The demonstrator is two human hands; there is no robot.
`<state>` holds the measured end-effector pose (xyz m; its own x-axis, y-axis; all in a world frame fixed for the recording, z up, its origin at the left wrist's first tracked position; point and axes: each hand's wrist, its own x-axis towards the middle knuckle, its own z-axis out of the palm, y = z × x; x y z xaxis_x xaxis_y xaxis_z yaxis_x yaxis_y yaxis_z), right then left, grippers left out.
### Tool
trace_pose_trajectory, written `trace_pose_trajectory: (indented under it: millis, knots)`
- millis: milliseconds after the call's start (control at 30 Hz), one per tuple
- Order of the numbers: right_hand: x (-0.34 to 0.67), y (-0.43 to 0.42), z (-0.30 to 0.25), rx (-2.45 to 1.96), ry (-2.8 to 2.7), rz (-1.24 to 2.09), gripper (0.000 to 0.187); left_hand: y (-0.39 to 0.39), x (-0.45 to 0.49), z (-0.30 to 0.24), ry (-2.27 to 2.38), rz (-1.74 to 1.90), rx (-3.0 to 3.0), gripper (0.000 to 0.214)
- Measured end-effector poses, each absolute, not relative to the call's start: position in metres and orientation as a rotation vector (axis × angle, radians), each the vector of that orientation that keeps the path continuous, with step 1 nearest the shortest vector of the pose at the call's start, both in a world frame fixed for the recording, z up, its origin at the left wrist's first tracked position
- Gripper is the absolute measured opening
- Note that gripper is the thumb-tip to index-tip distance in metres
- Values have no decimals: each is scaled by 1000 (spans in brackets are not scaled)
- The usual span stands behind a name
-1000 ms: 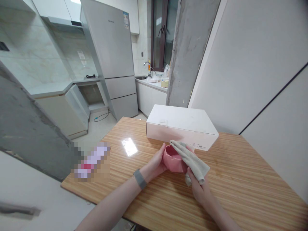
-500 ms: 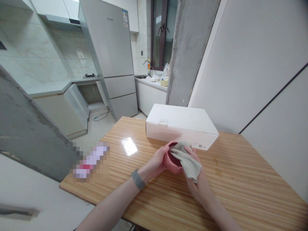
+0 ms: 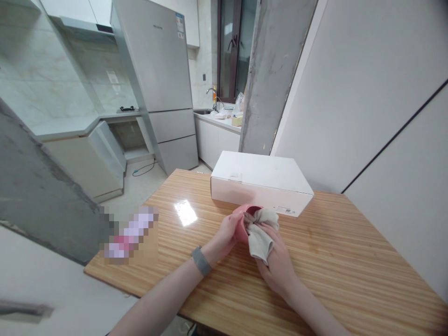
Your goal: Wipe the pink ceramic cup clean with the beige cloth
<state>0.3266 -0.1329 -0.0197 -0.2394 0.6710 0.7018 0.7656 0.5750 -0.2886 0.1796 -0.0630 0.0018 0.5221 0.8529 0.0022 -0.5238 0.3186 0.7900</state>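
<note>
My left hand point(image 3: 228, 229) is closed round the left side of a pink bowl-like container point(image 3: 241, 230), tipped so its opening faces right. A light grey-beige cloth point(image 3: 261, 241) is bunched in my right hand point(image 3: 277, 259), and part of it reaches into the container's mouth. The cloth covers some of my right fingers and much of the container's inside. Both hands are above the near middle of the wooden table point(image 3: 343, 261).
A white cardboard box point(image 3: 259, 172) lies on the table just beyond my hands. A blurred-out pinkish-purple item point(image 3: 131, 235) is at the left edge. Behind stand a grey fridge point(image 3: 157, 70) and a sink counter point(image 3: 217, 133).
The container has turned so its opening faces more to the right. My right hand has moved slightly left with the cloth, which is now bunched at the container's mouth.
</note>
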Motion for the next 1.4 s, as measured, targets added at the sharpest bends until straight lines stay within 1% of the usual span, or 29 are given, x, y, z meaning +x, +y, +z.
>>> trace_pose_trajectory:
  millis: [133, 333, 433, 500, 567, 700, 800, 967, 1033, 1100, 1267, 1400]
  knots:
    - [324, -134, -9, -1059, -2001, -102, 50, -62, 180, -2, 410, 839, 740, 57]
    - [328, -126, 9, -904, -2185, -139, 46, -57, 173, 2, 358, 703, 672, 56]
    - [332, -123, 8, -859, -2206, -161, 54, -52, 167, 0, 406, 615, 674, 65]
    - [334, -122, 4, -835, -2198, -161, 60, -48, 164, -3, 461, 580, 695, 68]
    - [334, -122, 2, -831, -2188, -141, 59, -44, 162, -7, 491, 577, 703, 63]
    - [331, -122, 4, -907, -2128, -57, 46, -41, 162, -10, 474, 636, 681, 54]
    - [326, -122, 6, -983, -2041, -33, 40, -43, 166, -9, 443, 716, 684, 51]
    - [316, -124, -1, -1097, -1876, -67, 33, -51, 174, -8, 417, 805, 619, 42]
    - [315, -125, -4, -1114, -1825, -90, 32, -53, 175, -6, 372, 813, 579, 36]
    - [317, -126, -5, -1090, -1827, -96, 31, -56, 174, -3, 357, 785, 556, 34]
    - [324, -124, 2, -992, -1955, -117, 29, -59, 174, 2, 373, 706, 493, 53]
    - [324, -126, 5, -873, -2084, -205, 38, -60, 176, 2, 360, 643, 520, 63]
